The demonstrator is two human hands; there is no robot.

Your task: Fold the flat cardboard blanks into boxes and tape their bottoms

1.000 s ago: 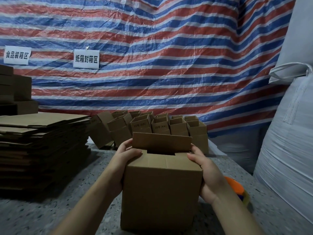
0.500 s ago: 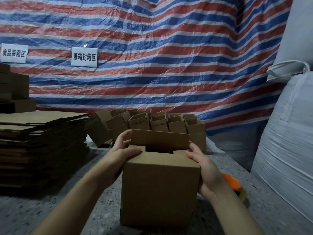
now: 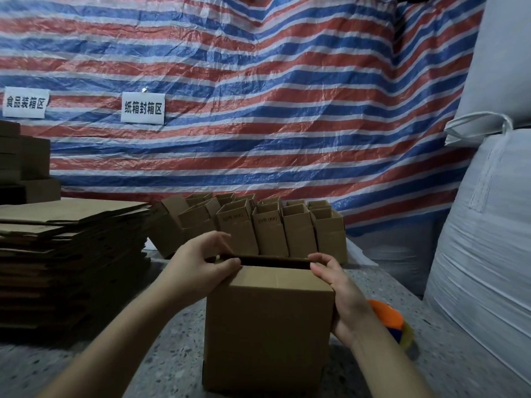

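Two hands on box (image 3: 267, 334) standing on counter (image 3: 161, 354), L hand (image 3: 201, 265) pinching far flap at top-left corner, R hand (image 3: 336, 291) w/ curled fingers gripping top-right edge, flat blanks (image 3: 69, 254) stacked at left, folded boxes (image 3: 270, 225) behind, tape roll (image 3: 390, 320) just right of R hand.

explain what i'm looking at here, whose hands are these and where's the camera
The camera sits on a person's head, looking forward and down, so these are that person's own hands. The left hand and right hand hold a cardboard box standing on a speckled table, fingers at its top flaps. Left lies a stack of flat blanks; behind stand finished open boxes. An orange tape roll peeks out beside the right wrist. White sacks stand on the right.
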